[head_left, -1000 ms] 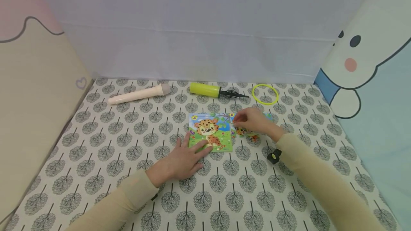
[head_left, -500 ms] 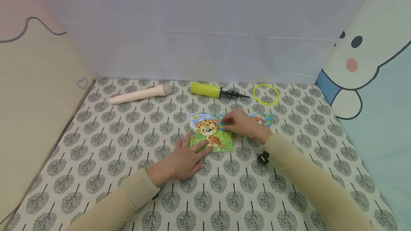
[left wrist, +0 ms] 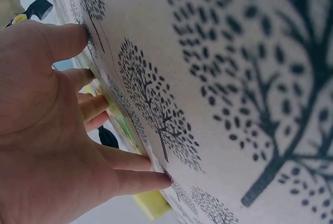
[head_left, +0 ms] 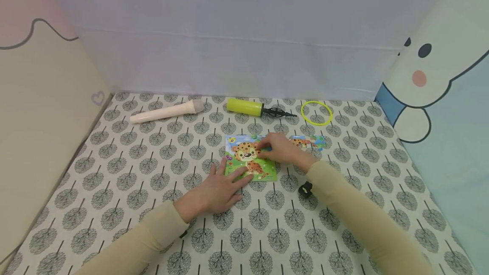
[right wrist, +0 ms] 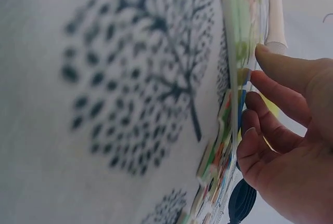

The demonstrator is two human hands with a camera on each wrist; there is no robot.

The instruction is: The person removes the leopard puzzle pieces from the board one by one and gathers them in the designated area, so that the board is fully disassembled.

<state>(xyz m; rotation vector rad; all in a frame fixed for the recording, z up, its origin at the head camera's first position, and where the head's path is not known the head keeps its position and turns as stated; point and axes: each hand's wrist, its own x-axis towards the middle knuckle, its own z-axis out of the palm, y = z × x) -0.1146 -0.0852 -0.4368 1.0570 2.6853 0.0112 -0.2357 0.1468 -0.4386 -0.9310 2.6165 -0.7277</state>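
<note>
The square leopard puzzle board [head_left: 237,173] lies flat on the patterned cloth. My left hand [head_left: 219,190] rests spread at its lower left, with fingertips over the printed picture. In the left wrist view, the left hand [left wrist: 57,115] has its fingers apart and relaxed. My right hand [head_left: 282,150] is over the board's right side, thumb and fingers bent together. In the right wrist view, the right hand [right wrist: 286,125] pinches a small blue-and-yellow puzzle piece [right wrist: 243,76] close to the board; its outline is mostly hidden. More loose puzzle pieces [head_left: 309,142] lie right of the board, partly behind that hand.
Along the back lie a pale pink wand-like tube [head_left: 164,113] with a grey end, a yellow hand pump [head_left: 244,107] with a black nozzle, and a yellow ring [head_left: 302,113]. Fabric walls stand behind and at both sides. A black wrist strap [head_left: 305,189] hangs by the right sleeve.
My right hand has moved left from the loose pieces onto the right part of the board, carrying a puzzle piece. The left hand has stayed in place.
</note>
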